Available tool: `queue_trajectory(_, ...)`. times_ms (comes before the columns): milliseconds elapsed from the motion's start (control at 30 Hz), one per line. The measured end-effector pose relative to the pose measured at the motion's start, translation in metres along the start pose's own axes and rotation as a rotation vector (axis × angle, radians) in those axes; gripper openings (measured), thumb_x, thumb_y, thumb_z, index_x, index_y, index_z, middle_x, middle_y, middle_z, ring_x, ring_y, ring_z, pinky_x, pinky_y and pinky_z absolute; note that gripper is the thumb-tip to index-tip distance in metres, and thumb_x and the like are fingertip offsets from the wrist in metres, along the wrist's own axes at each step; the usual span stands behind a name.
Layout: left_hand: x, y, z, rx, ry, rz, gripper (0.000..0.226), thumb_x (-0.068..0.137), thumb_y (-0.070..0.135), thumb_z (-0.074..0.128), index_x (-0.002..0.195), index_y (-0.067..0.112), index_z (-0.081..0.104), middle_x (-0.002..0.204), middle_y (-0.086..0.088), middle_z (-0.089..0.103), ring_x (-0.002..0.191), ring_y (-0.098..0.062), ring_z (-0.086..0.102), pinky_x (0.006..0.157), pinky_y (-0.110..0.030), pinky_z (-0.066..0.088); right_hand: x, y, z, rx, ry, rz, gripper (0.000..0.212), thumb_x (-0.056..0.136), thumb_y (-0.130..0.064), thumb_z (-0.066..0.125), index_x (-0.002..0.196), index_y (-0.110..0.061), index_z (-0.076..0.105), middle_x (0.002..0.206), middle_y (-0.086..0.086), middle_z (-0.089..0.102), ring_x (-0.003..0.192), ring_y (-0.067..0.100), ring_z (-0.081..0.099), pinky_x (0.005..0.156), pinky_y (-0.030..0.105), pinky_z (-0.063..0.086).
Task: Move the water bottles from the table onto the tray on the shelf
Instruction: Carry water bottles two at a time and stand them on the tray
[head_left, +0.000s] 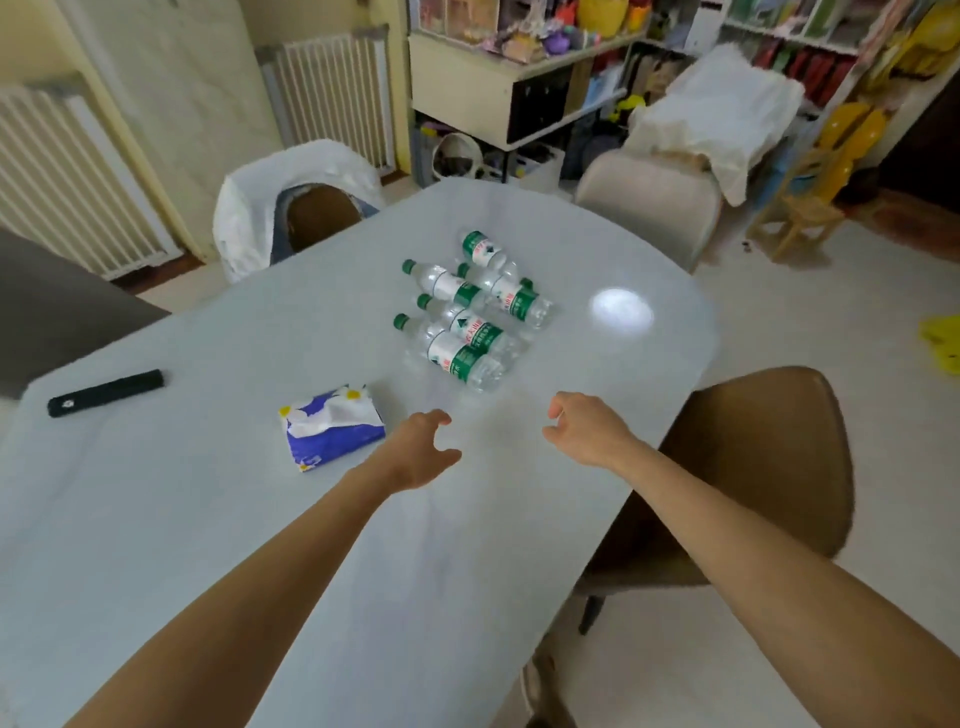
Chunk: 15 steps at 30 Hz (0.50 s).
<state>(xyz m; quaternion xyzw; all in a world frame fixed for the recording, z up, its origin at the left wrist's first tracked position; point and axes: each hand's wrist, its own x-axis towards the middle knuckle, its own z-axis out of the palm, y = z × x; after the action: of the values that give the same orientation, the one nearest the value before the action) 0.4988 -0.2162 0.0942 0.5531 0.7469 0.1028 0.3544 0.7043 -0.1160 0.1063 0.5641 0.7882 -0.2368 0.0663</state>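
Five water bottles (470, 312) with green caps and labels lie on their sides in a cluster mid-desk (208, 519), beyond both hands and touching neither. Left hand (418, 452) and right hand (589, 431) hover above the desk, fingers (439, 418) loosely curled and apart, holding nothing. A tissue pack (330, 428) lies just beside the left hand.
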Motion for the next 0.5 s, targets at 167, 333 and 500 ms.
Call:
queue_trajectory(167,0.089,-0.009,-0.013,-0.282,0.136,-0.303,0.059,0.09,0.031,0.063,0.141,0.013,0.039,0.142,-0.015,0.047,0.124,-0.029,0.051,0.103,-0.035,0.042,0.145,-0.022,-0.019,0.081,-0.047,-0.14,0.041,0.092,-0.025,0.056,0.127,-0.005,0.048,0.128,0.015,0.058,0.114,0.032,0.057,0.093,0.041,0.049)
queue_trajectory(333,0.18,-0.001,-0.012,-0.65,0.228,-0.558,0.07,0.089,0.039,0.064,0.145,0.013,0.03,0.143,-0.013,0.045,0.123,-0.03,0.052,0.102,-0.039,0.046,0.249,-0.023,-0.001,0.255,-0.156,-0.101,0.056,0.086,-0.03,0.066,0.127,-0.001,0.041,0.123,0.019,0.054,0.107,0.033,0.059,0.083,0.039,0.05)
queue_trajectory(500,0.251,-0.001,-0.002,-0.931,0.356,-0.694,0.061,0.089,0.038,0.062,0.135,0.008,0.035,0.118,-0.008,0.056,0.1,-0.023,0.057,0.088,-0.038,0.051,0.306,-0.019,0.02,0.329,-0.221,-0.061,0.061,0.077,-0.036,0.076,0.12,-0.003,0.047,0.112,0.011,0.06,0.091,0.023,0.06,0.068,0.029,0.044)
